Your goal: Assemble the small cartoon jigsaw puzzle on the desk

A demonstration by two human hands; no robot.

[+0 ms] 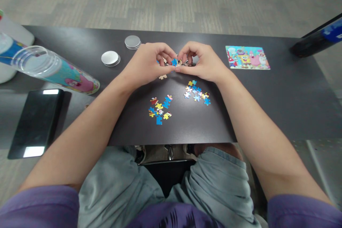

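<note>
My left hand and my right hand meet over the far middle of the dark table, fingers closed in a pinch. Between their fingertips is a blue jigsaw piece; both hands touch it. More puzzle pieces lie behind and beneath the fingers, partly hidden, and a pale piece shows below my left hand. Nearer to me lie two loose clusters: one of blue, yellow and red pieces on the left, another of blue, pink and yellow pieces on the right.
A colourful cartoon picture card lies at the right. White discs and grey discs are stacked at the left. A clear-topped tube and a black tablet-like device are on the far left. A dark cylinder stands at the right edge.
</note>
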